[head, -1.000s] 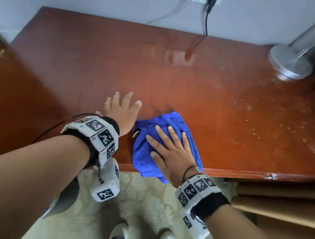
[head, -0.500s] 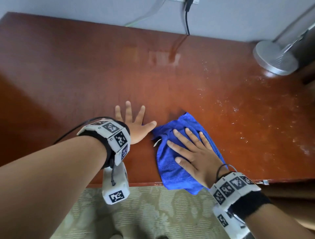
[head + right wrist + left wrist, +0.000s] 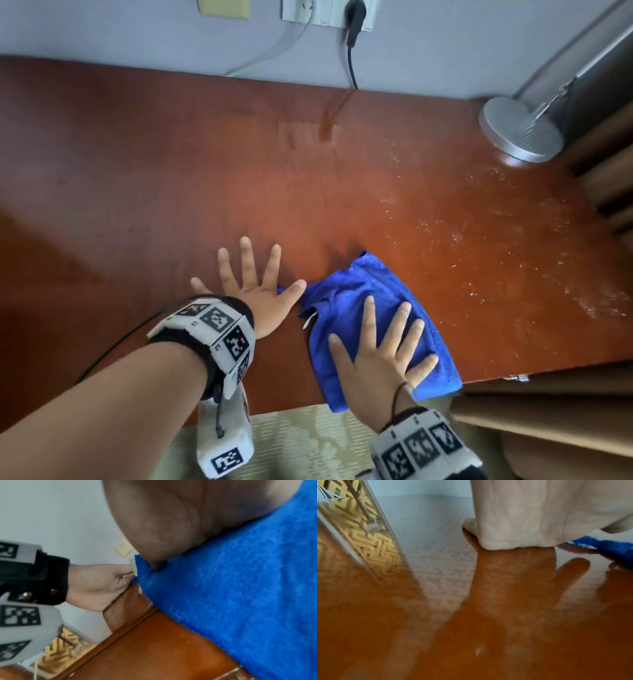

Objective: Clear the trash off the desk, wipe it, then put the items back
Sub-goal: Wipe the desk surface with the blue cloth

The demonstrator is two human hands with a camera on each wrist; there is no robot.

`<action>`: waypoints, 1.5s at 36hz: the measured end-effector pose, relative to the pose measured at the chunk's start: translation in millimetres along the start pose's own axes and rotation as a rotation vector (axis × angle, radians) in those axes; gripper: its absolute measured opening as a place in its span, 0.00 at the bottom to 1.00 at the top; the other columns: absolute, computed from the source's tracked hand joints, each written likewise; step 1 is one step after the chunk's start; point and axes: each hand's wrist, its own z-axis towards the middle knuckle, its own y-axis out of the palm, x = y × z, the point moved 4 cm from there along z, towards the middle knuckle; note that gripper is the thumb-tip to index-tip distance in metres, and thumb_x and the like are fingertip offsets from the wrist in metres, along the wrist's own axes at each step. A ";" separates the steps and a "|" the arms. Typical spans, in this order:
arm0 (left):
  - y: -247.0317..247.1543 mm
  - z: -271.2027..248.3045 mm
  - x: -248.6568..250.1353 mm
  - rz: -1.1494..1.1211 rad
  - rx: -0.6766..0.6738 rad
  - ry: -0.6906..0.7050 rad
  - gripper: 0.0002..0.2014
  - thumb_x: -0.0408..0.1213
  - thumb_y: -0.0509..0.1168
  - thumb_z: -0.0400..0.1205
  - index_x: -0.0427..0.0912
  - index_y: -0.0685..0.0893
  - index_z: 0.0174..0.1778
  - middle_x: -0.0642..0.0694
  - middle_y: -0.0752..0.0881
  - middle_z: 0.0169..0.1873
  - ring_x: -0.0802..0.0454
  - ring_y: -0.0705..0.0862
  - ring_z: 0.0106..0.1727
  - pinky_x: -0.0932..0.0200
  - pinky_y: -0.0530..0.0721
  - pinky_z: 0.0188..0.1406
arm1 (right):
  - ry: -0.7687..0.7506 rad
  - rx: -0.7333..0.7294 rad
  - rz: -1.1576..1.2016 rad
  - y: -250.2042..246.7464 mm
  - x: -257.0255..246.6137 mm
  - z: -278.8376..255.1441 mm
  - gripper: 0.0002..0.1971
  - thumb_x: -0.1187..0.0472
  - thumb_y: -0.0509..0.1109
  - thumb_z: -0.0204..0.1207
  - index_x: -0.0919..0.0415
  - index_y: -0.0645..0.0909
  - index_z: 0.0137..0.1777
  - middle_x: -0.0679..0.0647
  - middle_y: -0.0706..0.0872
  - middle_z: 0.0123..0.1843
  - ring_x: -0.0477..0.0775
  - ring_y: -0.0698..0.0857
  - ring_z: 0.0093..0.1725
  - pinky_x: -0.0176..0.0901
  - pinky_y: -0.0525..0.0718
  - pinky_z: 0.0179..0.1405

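A blue cloth (image 3: 356,301) lies on the red-brown desk (image 3: 171,178) near its front edge, one corner hanging over. My right hand (image 3: 380,346) presses flat on the cloth with straight, spread fingers; in the right wrist view the palm (image 3: 171,513) sits on the cloth (image 3: 240,588). My left hand (image 3: 250,277) rests flat on the bare desk just left of the cloth, fingers spread, thumb tip next to the cloth's edge. In the left wrist view the palm (image 3: 539,513) rests on the glossy desk (image 3: 471,628), with the cloth (image 3: 611,547) at the right.
A round silver lamp base (image 3: 520,133) stands at the desk's back right corner. A black cable (image 3: 351,58) runs from a wall socket down behind the desk. White specks (image 3: 479,240) dot the right half. Drawers (image 3: 548,418) sit below the right front edge.
Both hands and the cloth have slid forward and to the right across the desk. The left hand's fingers have spread wider.
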 end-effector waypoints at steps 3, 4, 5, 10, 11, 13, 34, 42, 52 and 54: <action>0.7 1.8 -0.7 0.027 -0.011 0.010 0.35 0.71 0.38 0.79 0.67 0.27 0.77 0.52 0.18 0.75 0.41 0.20 0.78 0.23 0.31 0.70 | -0.043 -0.035 -0.045 -3.0 -0.3 0.5 0.43 0.20 0.16 0.49 0.37 0.07 0.61 0.55 0.12 0.74 0.63 0.23 0.78 0.75 0.37 0.74; 0.6 2.0 -0.5 0.031 -0.013 0.013 0.35 0.71 0.37 0.80 0.67 0.26 0.77 0.51 0.17 0.75 0.41 0.20 0.77 0.22 0.31 0.70 | -0.056 -0.053 -0.061 -4.0 0.2 1.0 0.46 0.20 0.10 0.41 0.37 0.06 0.61 0.54 0.10 0.72 0.62 0.22 0.78 0.75 0.36 0.74; 0.6 2.1 -0.1 0.033 -0.015 0.015 0.35 0.70 0.37 0.80 0.66 0.26 0.77 0.51 0.17 0.75 0.40 0.20 0.77 0.22 0.31 0.70 | -0.062 -0.080 -0.076 -4.7 0.0 2.3 0.48 0.22 0.06 0.36 0.38 0.07 0.62 0.53 0.09 0.70 0.62 0.22 0.78 0.75 0.36 0.74; -0.2 1.7 0.7 0.041 -0.027 0.024 0.35 0.69 0.37 0.81 0.65 0.25 0.77 0.50 0.16 0.74 0.40 0.19 0.77 0.22 0.31 0.70 | -0.175 -0.158 -0.123 -14.9 -0.8 11.1 0.50 0.17 0.19 0.44 0.37 0.13 0.68 0.51 0.11 0.73 0.60 0.19 0.76 0.75 0.33 0.73; 0.0 2.1 0.8 0.043 -0.030 0.026 0.35 0.69 0.37 0.81 0.65 0.25 0.77 0.50 0.16 0.74 0.40 0.19 0.77 0.22 0.31 0.70 | -0.206 -0.166 -0.129 -17.1 -0.6 12.8 0.49 0.17 0.23 0.45 0.35 0.13 0.67 0.50 0.11 0.73 0.59 0.17 0.75 0.75 0.32 0.72; 0.0 2.2 0.7 0.042 -0.033 0.028 0.35 0.69 0.37 0.81 0.65 0.25 0.76 0.50 0.16 0.74 0.40 0.19 0.77 0.22 0.30 0.69 | -0.263 -0.177 -0.150 -20.2 -0.2 16.5 0.50 0.15 0.20 0.39 0.31 0.11 0.63 0.48 0.08 0.70 0.57 0.14 0.72 0.75 0.31 0.73; -103.4 45.1 18.4 0.122 0.209 -0.030 0.28 0.63 0.37 0.84 0.62 0.52 0.81 0.47 0.51 0.83 0.42 0.48 0.83 0.27 0.42 0.77 | -0.603 -0.253 -0.357 -61.6 -15.0 89.9 0.43 0.16 0.38 0.51 0.21 0.10 0.56 0.41 0.05 0.65 0.54 0.11 0.70 0.61 0.08 0.56; -119.9 96.4 34.9 0.124 0.234 -0.020 0.30 0.64 0.39 0.84 0.66 0.36 0.81 0.51 0.31 0.82 0.44 0.31 0.83 0.26 0.37 0.76 | -0.682 -0.246 -0.371 -82.2 -42.4 128.7 0.40 0.19 0.33 0.46 0.20 0.11 0.54 0.40 0.06 0.66 0.51 0.11 0.69 0.62 0.09 0.55; -134.9 144.1 48.1 0.160 0.149 0.046 0.33 0.70 0.38 0.80 0.70 0.32 0.78 0.52 0.24 0.79 0.45 0.26 0.81 0.27 0.33 0.75 | -0.690 -0.251 -0.384 -98.2 -67.7 167.7 0.42 0.16 0.38 0.52 0.21 0.10 0.54 0.41 0.06 0.66 0.53 0.11 0.70 0.71 0.17 0.66; -132.4 147.6 48.7 0.152 0.122 0.049 0.33 0.70 0.37 0.80 0.70 0.30 0.78 0.52 0.22 0.78 0.44 0.24 0.80 0.26 0.32 0.75 | -0.687 -0.249 -0.384 -102.1 -74.2 176.1 0.43 0.17 0.42 0.54 0.21 0.11 0.54 0.42 0.07 0.66 0.53 0.11 0.70 0.71 0.17 0.67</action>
